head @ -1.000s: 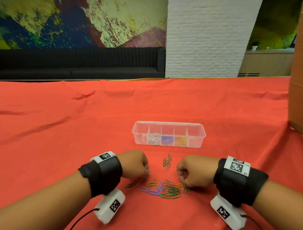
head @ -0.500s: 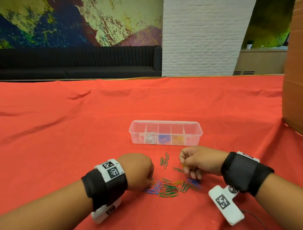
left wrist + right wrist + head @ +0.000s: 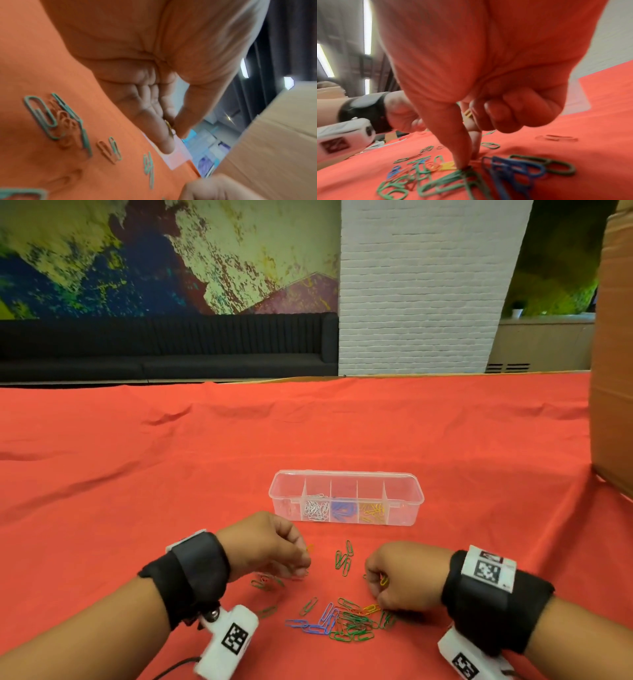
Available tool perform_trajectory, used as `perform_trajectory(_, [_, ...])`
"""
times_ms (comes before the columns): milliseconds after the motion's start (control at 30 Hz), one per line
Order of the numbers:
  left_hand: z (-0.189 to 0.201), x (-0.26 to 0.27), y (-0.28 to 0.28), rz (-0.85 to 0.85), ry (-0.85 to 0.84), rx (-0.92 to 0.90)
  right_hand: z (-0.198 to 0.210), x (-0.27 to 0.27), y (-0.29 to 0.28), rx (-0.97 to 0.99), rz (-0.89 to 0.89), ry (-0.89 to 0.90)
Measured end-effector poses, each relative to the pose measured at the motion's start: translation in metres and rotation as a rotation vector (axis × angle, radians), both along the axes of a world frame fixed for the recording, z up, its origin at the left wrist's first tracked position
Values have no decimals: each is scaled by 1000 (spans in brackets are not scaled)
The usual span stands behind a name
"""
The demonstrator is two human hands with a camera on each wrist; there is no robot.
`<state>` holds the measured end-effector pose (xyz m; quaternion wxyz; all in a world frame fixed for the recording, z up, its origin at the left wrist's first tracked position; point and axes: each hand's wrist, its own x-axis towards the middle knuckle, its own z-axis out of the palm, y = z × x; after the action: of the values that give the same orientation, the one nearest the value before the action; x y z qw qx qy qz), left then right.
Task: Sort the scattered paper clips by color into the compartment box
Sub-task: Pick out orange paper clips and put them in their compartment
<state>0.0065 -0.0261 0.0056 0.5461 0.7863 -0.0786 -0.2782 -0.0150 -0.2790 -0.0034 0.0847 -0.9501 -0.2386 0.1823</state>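
Note:
A clear compartment box [image 3: 346, 478] lies on the red cloth, with white clips [image 3: 317, 508], blue clips [image 3: 342, 508] and yellow clips [image 3: 373, 510] in its three middle sections. A mixed pile of paper clips [image 3: 342, 621] lies nearer me. My left hand [image 3: 306, 556] hovers left of the pile, thumb and forefinger pinching a yellow clip [image 3: 169, 127]. My right hand [image 3: 376, 589] is down at the pile's right edge. Its curled fingers hold a yellow clip [image 3: 468, 113] while thumb and forefinger touch the green clips [image 3: 447, 181].
A few green clips [image 3: 344, 559] lie between my hands, and some green and red ones [image 3: 267, 580] sit under the left hand. A tall cardboard box [image 3: 613, 354] stands at the right edge. The red cloth [image 3: 171, 474] stretches far behind.
My left hand has lifted off the pile with a yellow clip pinched. My right hand has dropped back toward me, down onto the pile's right side.

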Motion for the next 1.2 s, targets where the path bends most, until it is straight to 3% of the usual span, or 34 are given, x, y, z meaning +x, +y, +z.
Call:
perform_trajectory(100, [-2,12,-1,139,98,-232,-4,-3,8,-56,53,-80])
perform_trajectory(200, [0,27,-8,202,147,-328,-6,0,10,-85,56,-102])
perform_trajectory(467, [18,62,-48,299,242,-459,6,2,7,12,48,45])
perform_trajectory(667, [37,93,-94,321,194,-449,6,7,4,15,113,55])
perform_trajectory(800, [41,103,-112,269,164,-312,12,22,-18,131,-54,100])
perform_trajectory(900, [41,104,-111,234,111,-257,20,47,-40,467,-286,245])
perform_trajectory(1033, [47,90,-98,164,27,-254,30,77,-55,740,-555,210])
perform_trajectory(1100, [49,77,-86,128,-13,-247,32,91,-53,733,-550,144])
perform_trajectory(1200, [43,55,-63,112,-32,-268,35,108,-48,506,-457,-27])
